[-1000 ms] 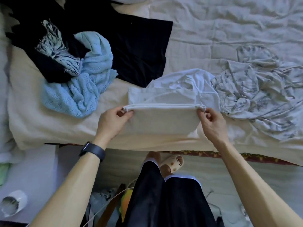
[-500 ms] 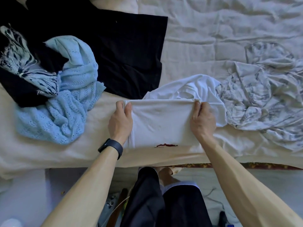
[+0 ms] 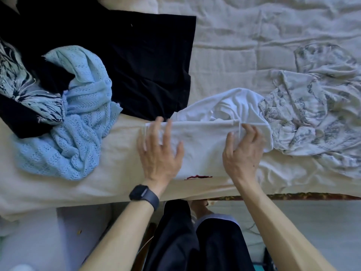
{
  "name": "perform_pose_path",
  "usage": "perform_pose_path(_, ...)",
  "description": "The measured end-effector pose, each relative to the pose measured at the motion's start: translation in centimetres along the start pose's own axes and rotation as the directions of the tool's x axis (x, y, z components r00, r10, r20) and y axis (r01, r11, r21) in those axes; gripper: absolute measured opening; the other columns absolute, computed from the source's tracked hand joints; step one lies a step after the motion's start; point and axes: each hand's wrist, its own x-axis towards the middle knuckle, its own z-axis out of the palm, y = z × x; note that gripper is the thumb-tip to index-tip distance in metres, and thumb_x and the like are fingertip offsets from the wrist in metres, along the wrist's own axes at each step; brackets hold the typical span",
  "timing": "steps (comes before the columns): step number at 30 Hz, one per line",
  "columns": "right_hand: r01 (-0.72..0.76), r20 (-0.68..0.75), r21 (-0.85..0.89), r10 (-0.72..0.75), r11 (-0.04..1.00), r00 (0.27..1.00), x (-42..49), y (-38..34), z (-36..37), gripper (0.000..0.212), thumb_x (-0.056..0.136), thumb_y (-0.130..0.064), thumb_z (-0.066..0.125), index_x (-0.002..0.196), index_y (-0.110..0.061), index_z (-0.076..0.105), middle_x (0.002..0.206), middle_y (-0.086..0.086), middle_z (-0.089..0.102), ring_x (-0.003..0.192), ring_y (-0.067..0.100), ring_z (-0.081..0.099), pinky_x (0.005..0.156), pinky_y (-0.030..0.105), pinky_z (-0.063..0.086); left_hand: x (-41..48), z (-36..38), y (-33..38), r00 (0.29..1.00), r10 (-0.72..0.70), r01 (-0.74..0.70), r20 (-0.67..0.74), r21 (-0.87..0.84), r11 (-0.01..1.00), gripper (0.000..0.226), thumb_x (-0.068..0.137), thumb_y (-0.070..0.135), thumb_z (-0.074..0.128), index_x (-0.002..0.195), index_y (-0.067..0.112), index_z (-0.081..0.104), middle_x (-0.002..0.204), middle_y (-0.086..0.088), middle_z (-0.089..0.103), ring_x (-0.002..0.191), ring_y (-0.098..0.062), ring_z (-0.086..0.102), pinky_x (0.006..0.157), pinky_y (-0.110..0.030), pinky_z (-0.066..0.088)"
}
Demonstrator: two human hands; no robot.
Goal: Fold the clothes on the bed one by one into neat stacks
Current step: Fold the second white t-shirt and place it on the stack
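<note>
white garment [image 3: 203,149], folded, under both hands: left hand [image 3: 159,151] pressed flat on its left half, fingers spread; right hand [image 3: 244,153] resting loosely bent fingers on its right corner. it lies on the bed [image 3: 244,55], blue knit [image 3: 78,133] to its left, printed cloth [image 3: 312,118] to its right.

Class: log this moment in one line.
white garment: folded | left hand: open, pressing it | right hand: open, touching its edge | unfolded: blue knit, black garment

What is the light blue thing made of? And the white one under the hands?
Light blue garment: looks like knitted yarn, matte, with rows of tiny holes. White garment: probably thin cotton jersey, smooth, matte, softly creased under the left hand and right hand.
</note>
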Motion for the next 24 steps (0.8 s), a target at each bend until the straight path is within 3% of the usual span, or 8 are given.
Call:
perform_pose_path(3,0.345,0.007,-0.081,-0.346,0.935,0.938,-1.2,-1.0,1.9,0.045,0.103,-0.025,0.047,0.145,-0.010,0.052,0.157,0.013,0.042,0.148,0.030,0.034,0.119,0.044,0.027,-0.4,1.7,3.0,0.964,0.215,-0.218,0.155,0.003,0.976,0.063,0.101,0.043,0.041,0.158,0.018,0.030,0.166,-0.004,0.021,0.154,-0.021,0.017,0.122,-0.053,0.009)
perform_pose_path(6,0.462,0.222,-0.150,-0.426,0.874,0.877,-0.7,0.3,4.3,0.057,0.106,-0.032,0.034,0.160,-0.016,0.029,0.168,0.007,0.023,0.157,0.026,0.014,0.124,0.055,0.015,-0.4,4.1,2.3,0.939,0.224,-0.265,0.259,0.136,0.955,0.065,0.103,0.048,0.034,0.161,0.026,0.013,0.169,0.001,0.007,0.155,-0.018,0.006,0.123,-0.052,0.002)
perform_pose_path(8,0.501,0.295,-0.205,-0.435,0.841,0.851,-0.4,1.9,5.4,0.059,0.108,-0.040,0.026,0.162,-0.020,0.016,0.170,0.005,0.015,0.157,0.022,0.009,0.125,0.055,0.011,-0.6,5.3,0.3,0.929,0.228,-0.284,0.292,0.164,0.945,0.066,0.103,0.055,0.029,0.160,0.035,0.004,0.169,0.004,0.000,0.155,-0.018,0.001,0.123,-0.050,-0.002)
perform_pose_path(12,0.489,0.296,-0.229,-0.418,0.842,0.859,-0.6,3.2,6.9,0.064,0.106,-0.048,0.024,0.163,-0.027,0.005,0.171,0.000,0.006,0.158,0.017,0.003,0.126,0.051,0.002,-0.8,6.5,-0.9,0.938,0.207,-0.255,0.276,0.151,0.955,0.066,0.100,0.062,0.030,0.158,0.043,0.006,0.169,0.005,0.000,0.155,-0.019,0.001,0.123,-0.051,-0.003)
perform_pose_path(16,0.390,0.302,-0.246,-0.312,0.887,0.901,-0.4,3.7,6.9,0.072,0.102,-0.058,0.026,0.162,-0.031,-0.006,0.170,-0.003,-0.006,0.157,0.013,-0.007,0.124,0.048,-0.012,-1.3,5.7,-2.4,0.974,0.051,-0.084,0.220,0.140,0.987,0.067,0.097,0.067,0.030,0.158,0.046,0.011,0.169,0.000,-0.003,0.155,-0.021,-0.001,0.122,-0.051,-0.008)
perform_pose_path(19,0.377,0.330,-0.247,-0.288,0.893,0.899,-0.4,3.6,6.8,0.073,0.102,-0.059,0.025,0.161,-0.032,-0.007,0.170,-0.004,-0.008,0.156,0.012,-0.010,0.124,0.050,-0.011,-1.4,4.9,-4.3,0.956,-0.036,-0.004,0.290,0.134,0.991,0.069,0.096,0.069,0.024,0.158,0.046,0.004,0.168,0.005,-0.009,0.155,-0.014,-0.007,0.119,-0.054,-0.014)
perform_pose_path(24,0.357,0.396,-0.246,-0.243,0.901,0.886,-0.2,2.8,5.6,0.073,0.102,-0.060,0.024,0.162,-0.031,-0.006,0.170,-0.005,-0.009,0.156,0.012,-0.012,0.125,0.053,-0.005,-0.8,4.0,-4.2,0.923,-0.038,-0.017,0.384,0.139,0.990,0.070,0.096,0.072,0.019,0.157,0.046,-0.002,0.167,0.006,-0.015,0.154,-0.013,-0.012,0.120,-0.054,-0.013)
